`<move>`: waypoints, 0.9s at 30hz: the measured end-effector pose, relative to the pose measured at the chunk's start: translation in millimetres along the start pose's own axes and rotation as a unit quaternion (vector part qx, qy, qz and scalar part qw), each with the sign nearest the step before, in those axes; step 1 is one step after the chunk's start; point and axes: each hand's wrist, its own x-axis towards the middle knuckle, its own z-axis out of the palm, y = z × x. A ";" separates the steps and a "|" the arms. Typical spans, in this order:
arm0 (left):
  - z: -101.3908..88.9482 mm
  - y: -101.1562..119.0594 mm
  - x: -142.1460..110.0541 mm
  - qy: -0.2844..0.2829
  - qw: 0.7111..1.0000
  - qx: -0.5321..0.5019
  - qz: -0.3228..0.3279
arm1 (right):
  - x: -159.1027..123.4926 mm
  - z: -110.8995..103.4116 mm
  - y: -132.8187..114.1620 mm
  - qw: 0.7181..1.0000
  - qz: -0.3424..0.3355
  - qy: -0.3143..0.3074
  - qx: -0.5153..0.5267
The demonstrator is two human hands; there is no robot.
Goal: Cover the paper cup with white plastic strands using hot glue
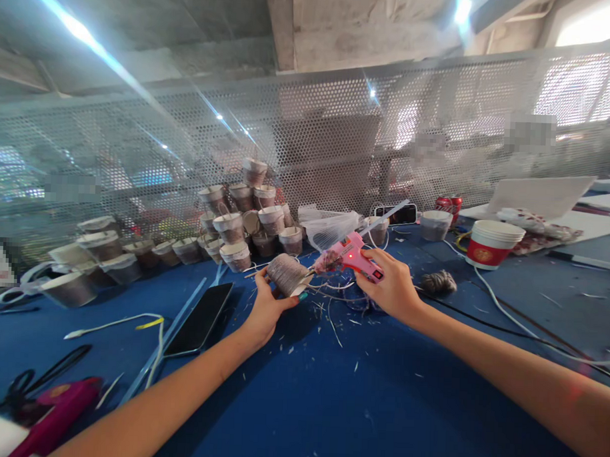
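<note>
A small paper cup wrapped in grey-brown yarn (pixel 284 276) lies tilted on its side in my left hand (pixel 268 308), whose fingers and thumb close round it. My right hand (pixel 389 285) grips a pink hot glue gun (pixel 345 255) by its handle, with a small red light lit on its body. A clear glue stick (pixel 393 215) pokes out of the gun's rear. The nozzle points left and meets or nearly meets the cup; I cannot tell whether they touch. Loose strands of yarn (pixel 327 289) lie on the blue tabletop (pixel 299 388) beneath the gun.
Stacked yarn-wrapped cups (pixel 229 228) stand at the back, with bigger ones (pixel 70 288) at left. A black phone (pixel 200 320) lies near my left forearm. Rightward are a grey yarn ball (pixel 439 282), a red-and-white paper bucket (pixel 491 245) and trailing cables. A perforated metal panel (pixel 328 146) runs behind.
</note>
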 end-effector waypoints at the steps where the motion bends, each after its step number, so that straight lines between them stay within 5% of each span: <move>1: 0.1 0.4 -0.1 0.002 1.000 -0.002 0.000 | 0.4 -0.1 0.1 1.000 0.000 0.001 0.001; 27: -0.1 4.9 -2.9 0.007 1.000 -0.007 -0.013 | 3.2 -1.6 6.0 0.999 0.031 -0.020 -0.019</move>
